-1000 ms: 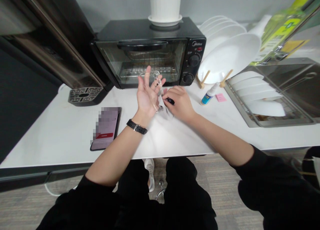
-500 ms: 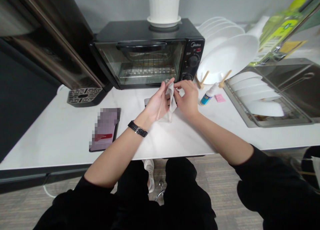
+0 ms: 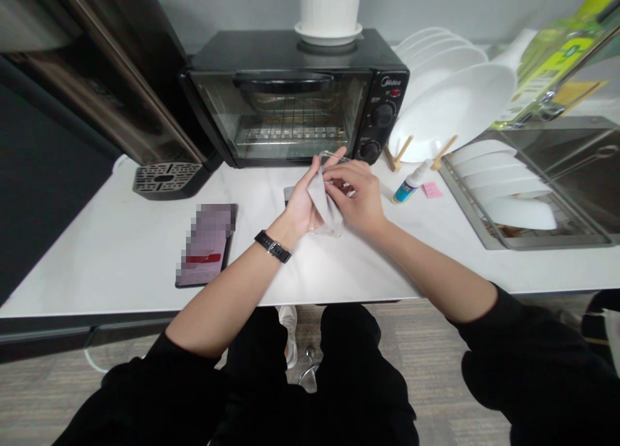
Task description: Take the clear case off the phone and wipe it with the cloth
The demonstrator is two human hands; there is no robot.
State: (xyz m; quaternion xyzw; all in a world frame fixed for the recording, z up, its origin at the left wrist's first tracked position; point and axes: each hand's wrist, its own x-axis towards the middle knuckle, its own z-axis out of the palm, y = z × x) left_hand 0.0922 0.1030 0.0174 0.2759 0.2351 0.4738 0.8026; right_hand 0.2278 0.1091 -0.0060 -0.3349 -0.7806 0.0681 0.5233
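The head-worn camera looks forward and down, close over the white counter (image 3: 111,272). The toaster oven (image 3: 276,104) sits at twelve o'clock, the dish rack (image 3: 498,201) at two.

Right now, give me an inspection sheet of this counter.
Surface: white counter, faintly veined.
Job's things: grey cloth bunched around a clear plastic piece.
Grips: left hand and right hand both closed on the cloth.
Clutter: phone with blurred screen, dark flat object, small bottle, pink note.
Cables: white cord below the counter.
Surroundings: Midea toaster oven, white plates in a wire rack.
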